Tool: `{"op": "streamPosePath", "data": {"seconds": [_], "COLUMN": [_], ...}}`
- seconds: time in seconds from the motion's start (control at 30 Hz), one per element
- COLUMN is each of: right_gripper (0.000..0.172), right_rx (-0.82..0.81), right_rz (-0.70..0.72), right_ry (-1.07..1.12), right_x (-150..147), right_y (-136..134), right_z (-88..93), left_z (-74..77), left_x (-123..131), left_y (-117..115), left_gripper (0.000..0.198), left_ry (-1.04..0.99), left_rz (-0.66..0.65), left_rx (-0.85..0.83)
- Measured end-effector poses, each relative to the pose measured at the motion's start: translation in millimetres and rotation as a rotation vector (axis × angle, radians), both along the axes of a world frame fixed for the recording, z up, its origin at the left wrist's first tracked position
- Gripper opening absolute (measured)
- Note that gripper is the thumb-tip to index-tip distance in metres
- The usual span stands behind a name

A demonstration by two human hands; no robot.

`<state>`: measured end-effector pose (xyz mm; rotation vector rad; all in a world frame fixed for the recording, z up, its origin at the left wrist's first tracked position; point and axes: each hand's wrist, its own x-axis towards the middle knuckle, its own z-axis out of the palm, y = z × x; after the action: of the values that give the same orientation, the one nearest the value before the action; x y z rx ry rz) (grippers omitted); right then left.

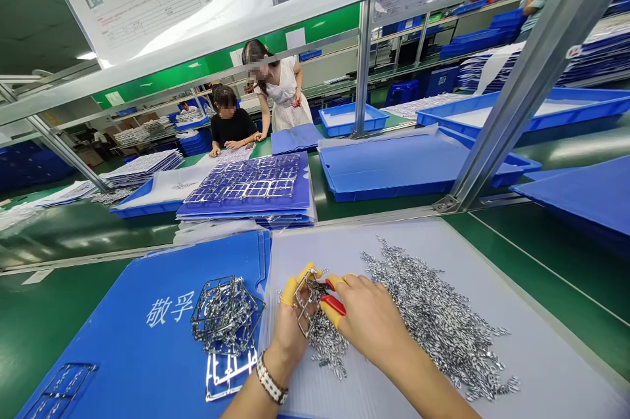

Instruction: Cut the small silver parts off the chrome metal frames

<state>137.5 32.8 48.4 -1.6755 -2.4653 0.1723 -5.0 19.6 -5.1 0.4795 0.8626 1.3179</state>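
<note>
My left hand (289, 333), with yellow finger covers and a patterned wristband, is closed on a small shiny metallic sprue frame (301, 322). In my right hand (371, 314), also in yellow finger covers, are red-handled nippers (333, 305); their jaws are hard to see near the frame. Below both hands lies a small heap of silvery loop-shaped pieces (329, 343) on the pale sheet (344, 242). A much larger pile of such pieces (428, 314) spreads to the right. Left of my left hand, a tangle of sprue frames (227, 314) rests on a blue board (142, 281).
Another dark frame (63, 389) lies at the lower left. Ahead stands a stack of blue sheets (246, 207) topped with frames, beside a blue tray (394, 163). A metal post (531, 77) slants up at right. Two people (283, 87) are across the bench.
</note>
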Motion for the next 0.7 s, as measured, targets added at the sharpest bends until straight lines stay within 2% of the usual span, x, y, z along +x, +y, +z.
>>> {"op": "streamPosePath", "data": {"seconds": [0.4,0.7], "right_gripper": [0.022,0.023], "right_rx": [0.059,0.070], "right_rz": [0.000,-0.043], "right_ry": [-0.059,-0.061], "right_x": [-4,15], "right_y": [1,-13], "right_z": [-1.3,-11.6], "left_z": [0.5,13.9], "left_x": [1,0], "left_y": [0,0], "left_gripper": [0.047,0.045], "left_ry": [-0.029,-0.291], "left_rz": [0.017,-0.053], "left_rx": [0.018,-0.037]}}
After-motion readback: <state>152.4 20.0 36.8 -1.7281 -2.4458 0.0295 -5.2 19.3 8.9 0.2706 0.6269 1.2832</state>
